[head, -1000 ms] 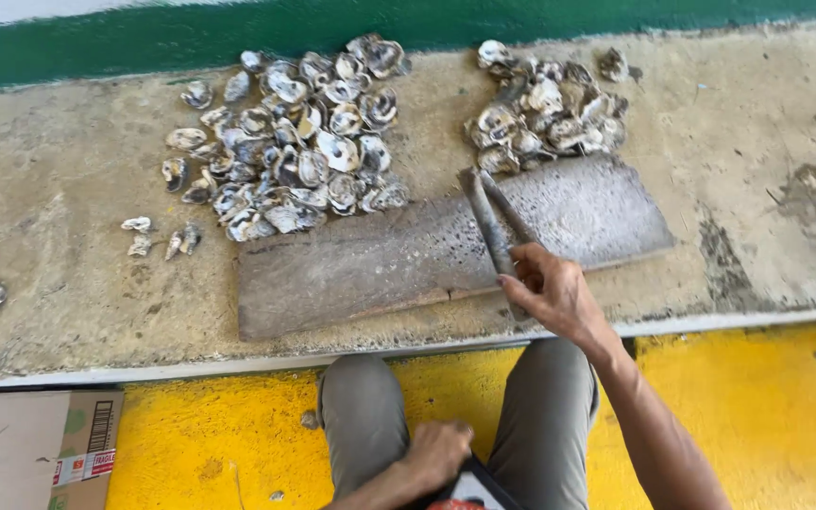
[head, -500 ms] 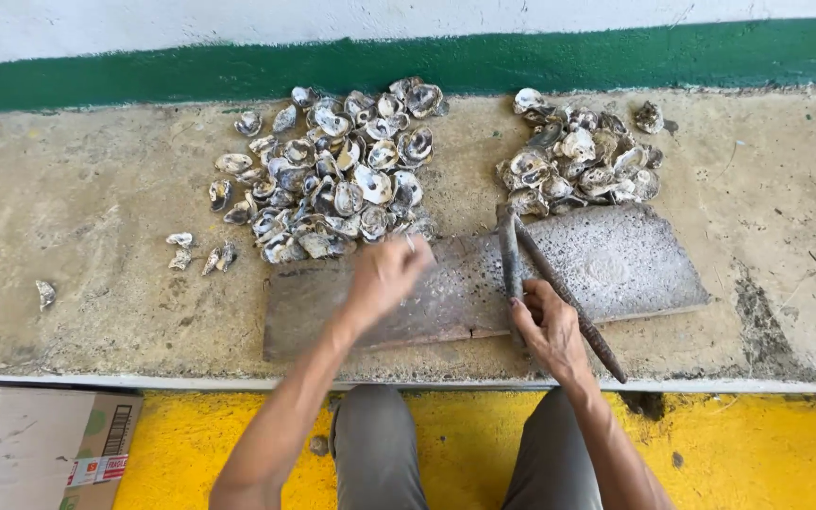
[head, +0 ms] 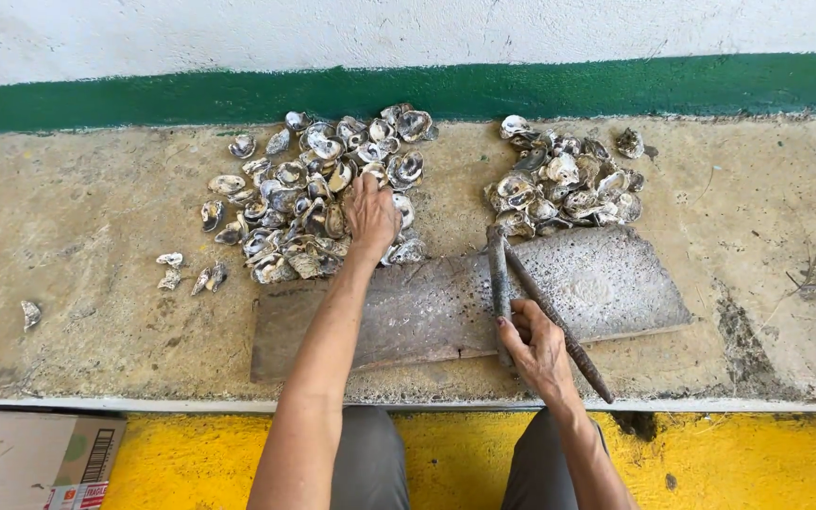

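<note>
Bright, even daylight; soft shadows; sharp focus; perhaps slight edge distortion

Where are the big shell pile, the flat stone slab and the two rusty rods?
big shell pile (head: 295, 194), head view, middle of the heap.
flat stone slab (head: 606, 283), head view, bare pale top.
rusty rods (head: 500, 269), head view, shaft of the upright rod.

left hand (head: 371, 215): wearing nothing, forearm showing bare | right hand (head: 534, 348): wearing no glove, nails showing dark red polish | legs: wearing grey trousers (head: 370, 463)
</note>
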